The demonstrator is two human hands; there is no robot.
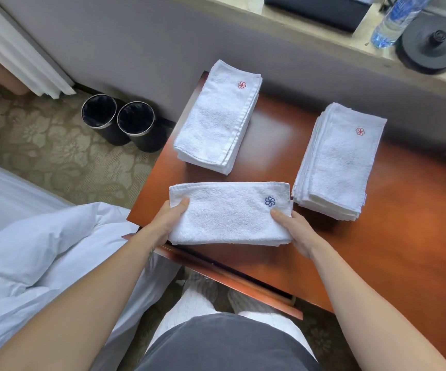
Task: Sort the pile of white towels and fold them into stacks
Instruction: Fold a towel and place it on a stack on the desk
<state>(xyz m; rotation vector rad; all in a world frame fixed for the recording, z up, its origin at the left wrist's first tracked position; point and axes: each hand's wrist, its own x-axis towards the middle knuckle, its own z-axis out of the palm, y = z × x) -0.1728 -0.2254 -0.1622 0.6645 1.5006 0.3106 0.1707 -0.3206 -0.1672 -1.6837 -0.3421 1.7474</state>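
White towel (227, 215), folded into a long rectangle with a blue flower emblem (270, 201), is held over the near edge of a reddish wooden desk (390, 250). The left hand (167, 223) and right hand (296, 231) each grip a short end, fingers curled beneath and thumbs on top. Whether it rests on the desk cannot be told. Behind it lie two stacks of folded towels with red emblems: a left stack (213, 124) and a taller right stack (337, 167), well apart. Two black bins (117, 121) stand on the carpet.
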